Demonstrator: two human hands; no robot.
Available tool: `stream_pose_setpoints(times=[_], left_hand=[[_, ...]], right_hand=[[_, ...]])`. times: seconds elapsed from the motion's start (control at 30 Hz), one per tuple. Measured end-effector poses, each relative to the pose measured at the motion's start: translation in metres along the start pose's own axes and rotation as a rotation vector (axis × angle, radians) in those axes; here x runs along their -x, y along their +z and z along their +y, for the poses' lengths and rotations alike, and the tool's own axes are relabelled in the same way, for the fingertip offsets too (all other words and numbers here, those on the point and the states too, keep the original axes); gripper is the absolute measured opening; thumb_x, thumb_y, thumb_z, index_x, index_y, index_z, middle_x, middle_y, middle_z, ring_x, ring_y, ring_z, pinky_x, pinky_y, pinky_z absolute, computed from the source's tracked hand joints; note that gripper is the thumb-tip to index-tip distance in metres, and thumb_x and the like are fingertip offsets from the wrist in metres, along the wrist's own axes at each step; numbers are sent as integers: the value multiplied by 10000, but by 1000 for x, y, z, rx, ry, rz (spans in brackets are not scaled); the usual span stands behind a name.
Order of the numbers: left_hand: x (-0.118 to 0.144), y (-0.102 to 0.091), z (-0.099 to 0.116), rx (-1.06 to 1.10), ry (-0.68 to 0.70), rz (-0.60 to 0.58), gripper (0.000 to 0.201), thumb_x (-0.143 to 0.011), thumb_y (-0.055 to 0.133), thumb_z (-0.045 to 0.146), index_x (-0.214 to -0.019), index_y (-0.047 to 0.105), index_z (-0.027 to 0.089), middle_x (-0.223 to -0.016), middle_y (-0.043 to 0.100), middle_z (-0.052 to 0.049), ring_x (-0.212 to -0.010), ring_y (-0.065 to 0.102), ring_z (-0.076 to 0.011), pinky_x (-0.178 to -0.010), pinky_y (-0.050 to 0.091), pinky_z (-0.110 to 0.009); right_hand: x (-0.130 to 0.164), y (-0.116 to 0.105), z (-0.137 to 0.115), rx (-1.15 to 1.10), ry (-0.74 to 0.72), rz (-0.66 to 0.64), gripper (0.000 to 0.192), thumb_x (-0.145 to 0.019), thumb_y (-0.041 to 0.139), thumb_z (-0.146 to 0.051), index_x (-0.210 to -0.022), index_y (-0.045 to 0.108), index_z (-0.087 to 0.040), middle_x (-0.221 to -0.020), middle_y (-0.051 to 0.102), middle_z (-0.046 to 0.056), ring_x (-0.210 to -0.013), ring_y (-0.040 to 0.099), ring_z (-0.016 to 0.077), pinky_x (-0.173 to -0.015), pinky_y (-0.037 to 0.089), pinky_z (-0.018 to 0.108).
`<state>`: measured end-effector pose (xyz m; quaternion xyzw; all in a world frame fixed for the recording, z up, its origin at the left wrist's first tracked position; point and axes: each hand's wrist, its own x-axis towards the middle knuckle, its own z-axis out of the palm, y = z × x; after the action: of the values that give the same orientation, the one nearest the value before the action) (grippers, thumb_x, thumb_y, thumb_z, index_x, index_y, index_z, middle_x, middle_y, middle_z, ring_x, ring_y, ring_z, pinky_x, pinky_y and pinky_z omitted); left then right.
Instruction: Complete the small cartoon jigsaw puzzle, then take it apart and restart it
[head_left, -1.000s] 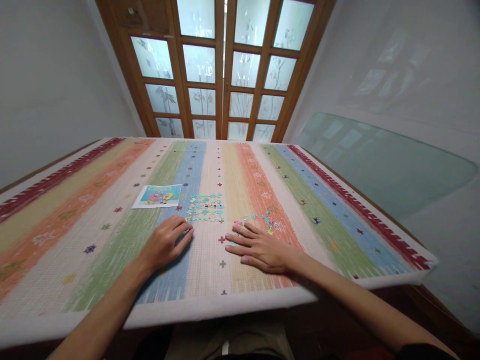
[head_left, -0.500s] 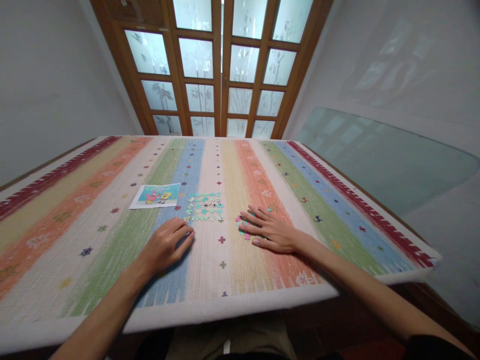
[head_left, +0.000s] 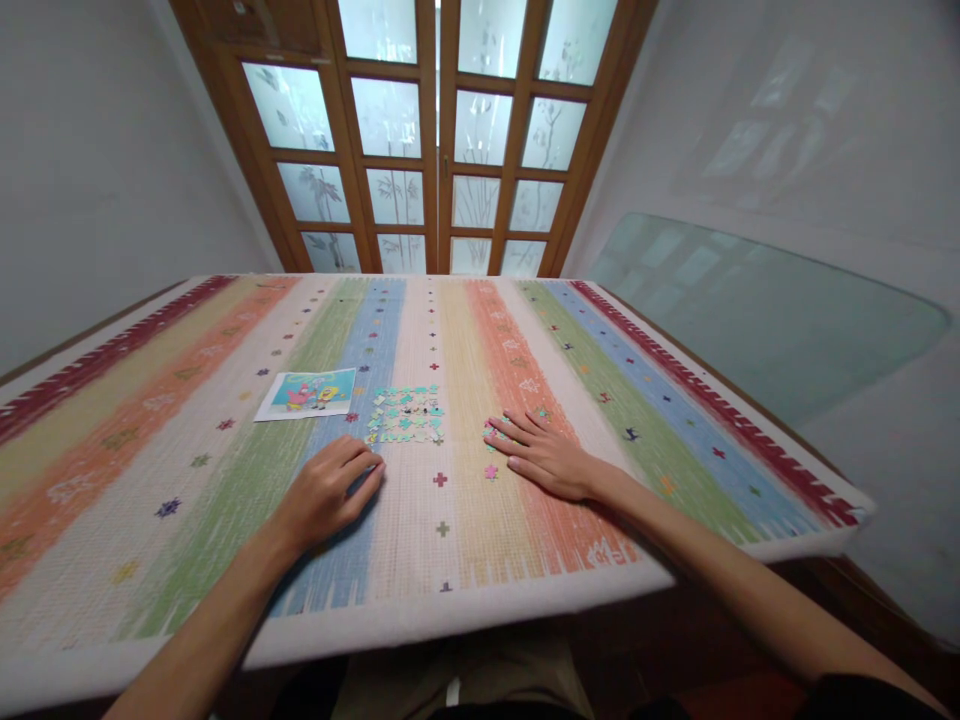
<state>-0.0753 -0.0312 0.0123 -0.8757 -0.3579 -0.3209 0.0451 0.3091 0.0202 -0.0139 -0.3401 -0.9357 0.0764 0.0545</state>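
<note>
A broad table covered by a woven cloth in long stripes of red, yellow, orange, green, blue and cream (head_left: 187, 470) fills most of the view, its stripes running from the near edge to the far one and dotted with small stitched crosses and stars. Beyond the far edge stands a wooden double door with frosted glass panes etched with plants (head_left: 435, 130), set between plain pale walls. To the right, a large sheet of greenish glass with rounded corners (head_left: 750, 320) leans against the right wall, well apart from the table.

On the cloth, left of centre, lies a small rectangular picture card with a turquoise cartoon scene (head_left: 306, 393). Just right of it is a patch of small turquoise and white jigsaw pieces laid close together in a rough square (head_left: 405, 416); whether they are all locked together cannot be told at this size.

The left hand (head_left: 330, 490) rests palm down on the blue stripe, near the lower left corner of the patch, its fingers loosely curled and close together, holding nothing. The right hand (head_left: 544, 455) lies flat on the orange stripe, to the right of the patch, fingers spread and stretched leftward over a few loose jigsaw pieces in pink and turquoise (head_left: 496, 434) that peek out at the fingertips. One pink piece (head_left: 490, 471) lies alone just near of that hand's thumb side.
</note>
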Motion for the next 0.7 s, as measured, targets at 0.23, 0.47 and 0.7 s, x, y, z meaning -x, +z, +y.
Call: stream_pose_setpoints(times=[0.23,0.47,0.7], left_hand=[[0,0,0,-26,11,-3,190,-1021,495,197,-908,646,177,-840,648,-56,-778,604,-195,-738,516,-342],[0,0,0,-4,6,4,177,-1006,514,189,-904,658,177,-839,651,-56,-777,603,-196,-733,511,-338],[1,-1,-1,-9,1,-2,175,-1004,517,194,-902,658,178,-841,656,-60,-774,606,-200,-725,519,-347]], right_hand=[[8,4,15,5,133,153,550,-1108,250,-480,-1617,313,-280,-1695,241,59,-1578,190,283,-1264,201,596],[-9,-3,-30,98,113,168,527,-1098,339,-445,-1602,364,-294,-1731,94,14,-1591,85,335,-1281,124,599],[-21,5,-37,85,164,119,663,-1053,339,-620,-1632,293,-301,-1721,154,52,-1573,129,404,-1259,157,640]])
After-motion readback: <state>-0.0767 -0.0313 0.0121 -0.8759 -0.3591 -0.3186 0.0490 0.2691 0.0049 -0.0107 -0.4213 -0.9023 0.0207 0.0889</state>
